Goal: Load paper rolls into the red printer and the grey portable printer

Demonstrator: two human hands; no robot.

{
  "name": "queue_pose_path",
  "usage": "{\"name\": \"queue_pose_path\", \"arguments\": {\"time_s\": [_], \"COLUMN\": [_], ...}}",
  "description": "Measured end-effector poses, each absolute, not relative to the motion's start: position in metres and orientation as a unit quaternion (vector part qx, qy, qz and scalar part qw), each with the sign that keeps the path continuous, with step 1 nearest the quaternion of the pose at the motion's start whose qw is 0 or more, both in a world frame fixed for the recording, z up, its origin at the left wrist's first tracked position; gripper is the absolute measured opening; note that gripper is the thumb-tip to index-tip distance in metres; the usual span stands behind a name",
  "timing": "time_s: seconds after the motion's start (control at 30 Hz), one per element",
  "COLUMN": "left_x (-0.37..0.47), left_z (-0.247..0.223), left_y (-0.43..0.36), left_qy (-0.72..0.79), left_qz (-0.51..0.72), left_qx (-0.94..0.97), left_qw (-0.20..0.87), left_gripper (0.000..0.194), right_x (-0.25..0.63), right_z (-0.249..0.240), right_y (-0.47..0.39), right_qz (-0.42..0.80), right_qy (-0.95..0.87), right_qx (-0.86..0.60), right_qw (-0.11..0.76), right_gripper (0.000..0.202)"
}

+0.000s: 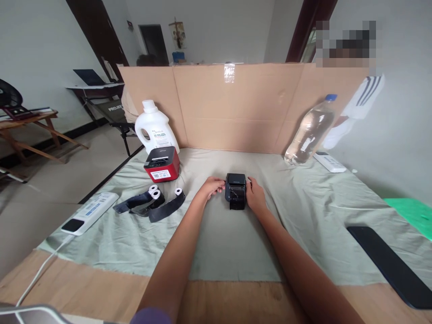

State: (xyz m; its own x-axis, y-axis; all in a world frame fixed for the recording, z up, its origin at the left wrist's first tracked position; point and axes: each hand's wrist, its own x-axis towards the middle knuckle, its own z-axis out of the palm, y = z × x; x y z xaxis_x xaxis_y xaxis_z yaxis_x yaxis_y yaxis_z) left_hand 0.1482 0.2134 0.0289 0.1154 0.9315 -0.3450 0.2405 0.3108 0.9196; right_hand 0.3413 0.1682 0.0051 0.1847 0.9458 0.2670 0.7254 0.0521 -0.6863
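A small black device (236,180) with a shiny black strip (237,199) down its front stands on the grey-green cloth (232,243). At its left side is my left hand (213,186), its fingers closed near the device's edge; what they pinch is too small to make out. My right hand (255,194) grips the device's right side, thumb and fingers against it. Further left, several black rolls with white cores (178,192) lie with their strips partly unrolled. Behind them sits a red and black printer (162,164).
A white jug (158,128) stands behind the printer. A large clear bottle (310,132) leans by the cardboard screen (232,108). White power strips (90,213) lie left and right. A black slab (388,263) is at right. A person (366,96) is behind the screen.
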Motion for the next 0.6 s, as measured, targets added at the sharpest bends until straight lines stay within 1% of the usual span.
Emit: {"name": "queue_pose_path", "arguments": {"time_s": [0.07,0.17,0.23,0.43,0.6], "left_x": [0.146,0.144,0.145,0.15,0.144], "left_z": [0.029,0.028,0.025,0.011,0.009], "left_y": [0.213,0.211,0.209,0.209,0.207], "left_qy": [0.578,0.556,0.542,0.508,0.489], "left_qz": [0.316,0.343,0.373,0.45,0.446], "left_qx": [0.492,0.489,0.496,0.528,0.557], "left_qw": [0.57,0.577,0.567,0.51,0.502], "left_gripper": [0.016,0.033,0.04,0.032,0.034], "right_x": [0.342,0.343,0.343,0.342,0.341], "right_z": [0.005,0.005,0.004,0.006,0.007], "right_y": [0.169,0.169,0.17,0.169,0.167], "right_qz": [0.15,0.156,0.158,0.161,0.162], "right_qy": [-0.623,-0.624,-0.624,-0.622,-0.624], "right_qx": [-0.669,-0.664,-0.663,-0.667,-0.665], "right_qw": [0.378,0.381,0.381,0.377,0.377], "right_gripper": [0.05,0.05,0.05,0.049,0.047]}}
